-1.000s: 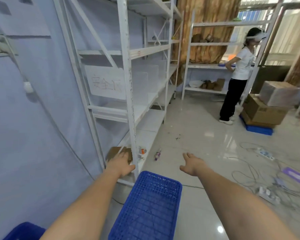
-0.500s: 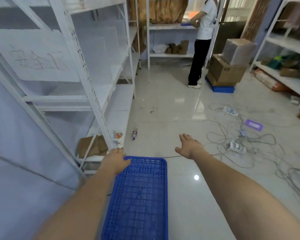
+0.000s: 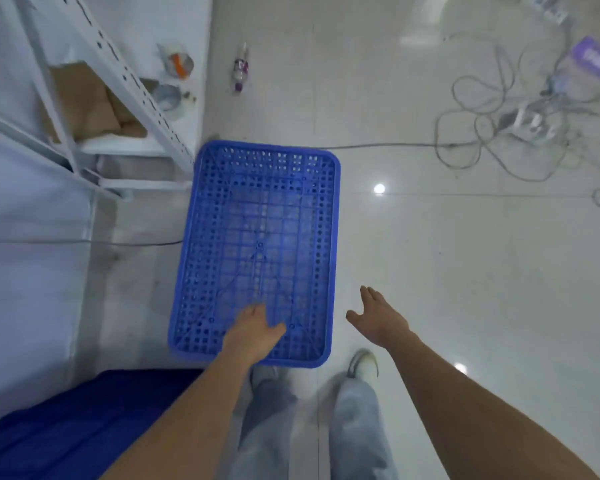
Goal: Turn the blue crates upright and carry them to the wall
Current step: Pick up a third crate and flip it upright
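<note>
A blue perforated plastic crate (image 3: 260, 237) lies on the glossy white tiled floor (image 3: 430, 271), its far left corner by the foot of the white metal shelving rack (image 3: 142, 98). The left hand (image 3: 253, 332) hovers over its near end, fingers relaxed, holding nothing. The right hand (image 3: 378, 318) spreads open beside it, empty.

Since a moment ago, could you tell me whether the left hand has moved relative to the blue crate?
Yes. The left hand was at the blue crate's far edge by the shelf post; now it is over the near end.
</note>
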The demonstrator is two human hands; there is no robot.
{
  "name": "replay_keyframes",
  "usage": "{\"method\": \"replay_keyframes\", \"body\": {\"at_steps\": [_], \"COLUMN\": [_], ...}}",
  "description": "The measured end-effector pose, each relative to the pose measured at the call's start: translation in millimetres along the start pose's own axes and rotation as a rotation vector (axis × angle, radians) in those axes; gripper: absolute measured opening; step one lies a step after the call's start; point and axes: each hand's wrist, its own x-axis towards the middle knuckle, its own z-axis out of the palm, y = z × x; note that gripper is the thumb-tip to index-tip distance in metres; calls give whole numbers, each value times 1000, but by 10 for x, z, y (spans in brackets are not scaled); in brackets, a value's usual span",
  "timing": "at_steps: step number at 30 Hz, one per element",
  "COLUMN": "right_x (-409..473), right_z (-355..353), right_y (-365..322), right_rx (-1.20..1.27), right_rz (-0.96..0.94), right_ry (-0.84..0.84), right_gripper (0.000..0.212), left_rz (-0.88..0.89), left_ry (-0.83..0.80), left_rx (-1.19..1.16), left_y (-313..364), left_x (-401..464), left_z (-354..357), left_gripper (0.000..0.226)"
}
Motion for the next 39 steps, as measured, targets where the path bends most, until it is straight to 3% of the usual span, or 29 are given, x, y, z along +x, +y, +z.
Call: {"method": "replay_keyframes", "body": {"at_steps": [3,9,15,18,21,24,28,32,39], "right_x": [397,1207,1757,1925,1989,2024,1950,1809,1513], "right_z": [512,1143,1132,1033,959,920,928,895,708], "right_y": [202,392,242,125,108,179,335,620,1307], "right_rx": [166,867,1057,1071,957,820,731,678,686], "right_rz": [55,326,236,172,126,89,54,61,151], "right_ry": [-75,-57,-81,-7,78,81,103,155,269], "right_gripper": [72,68,63,50,21,30,27,22,24], "left_rz": [-25,-27,-62,-102,-121,-144,-204,-117,-1], "left_ry": [-21,27,209,263,364,422,341,244,172], "left_rx": [46,29,59,55,14,65,93,191,105], "left_y": [-58,-56,54,114,129,59,-82,27,574], "left_x": [430,1083,1368,1419,1416,1448,1607,1594,1406], "left_z": [401,1159,1445,1519,1503,1354,1016,1024,1447], "left_gripper": [77,84,91,89,82,85,94,95,99]}}
